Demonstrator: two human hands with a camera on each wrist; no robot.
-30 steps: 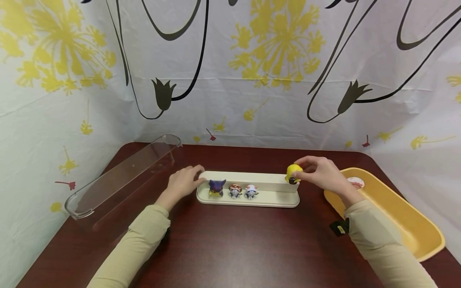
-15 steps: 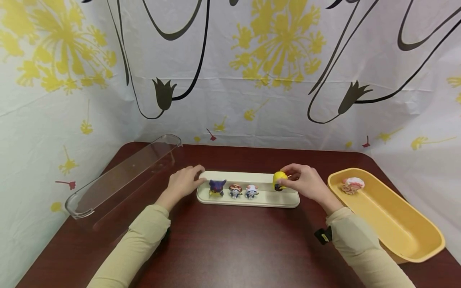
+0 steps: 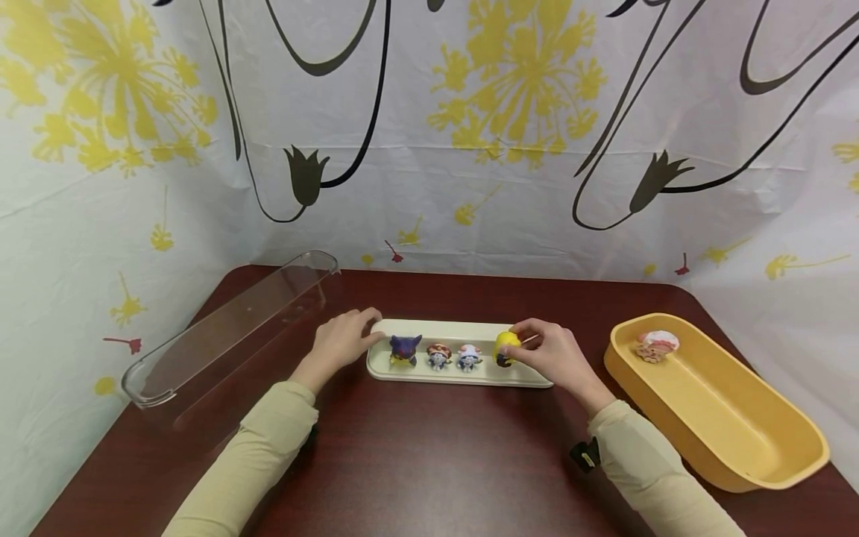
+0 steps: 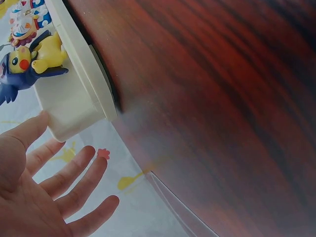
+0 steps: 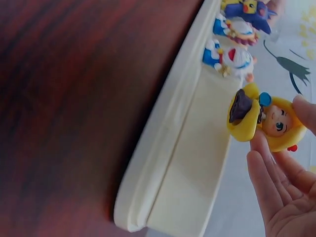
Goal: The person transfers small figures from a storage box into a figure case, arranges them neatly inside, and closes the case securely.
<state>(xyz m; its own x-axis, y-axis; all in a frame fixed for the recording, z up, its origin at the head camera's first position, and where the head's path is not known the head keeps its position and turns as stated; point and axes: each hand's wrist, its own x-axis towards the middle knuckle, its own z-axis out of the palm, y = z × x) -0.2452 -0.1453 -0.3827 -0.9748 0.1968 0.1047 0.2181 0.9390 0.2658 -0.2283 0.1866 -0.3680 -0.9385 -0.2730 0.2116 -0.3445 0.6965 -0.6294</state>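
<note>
A cream tray (image 3: 429, 328) with a raised back ledge lies mid-table. Three small figurines stand along it from the left: a purple-hooded yellow figurine (image 3: 403, 349), a red-capped figurine (image 3: 439, 356) and a white-capped figurine (image 3: 468, 356). My left hand (image 3: 338, 341) touches the tray's left end, thumb against the rim; its fingers look spread and fairly straight in the left wrist view. My right hand (image 3: 555, 356) pinches a yellow-haired figurine (image 5: 279, 123) by its head, over the tray to the right of the white-capped one. Whether its base touches the tray cannot be told.
To the right stands a deep yellow tub (image 3: 705, 395) with one pink-and-white figurine (image 3: 657, 346) inside. A long clear plastic cover (image 3: 235, 321) lies along the table's left side. Patterned white sheeting (image 3: 416, 246) rises behind the dark wood table (image 3: 429, 455).
My right hand has carried the yellow-haired figurine leftward and lower, from the tray's right end toward the white-capped figurine. My left hand has stayed at the tray's left end.
</note>
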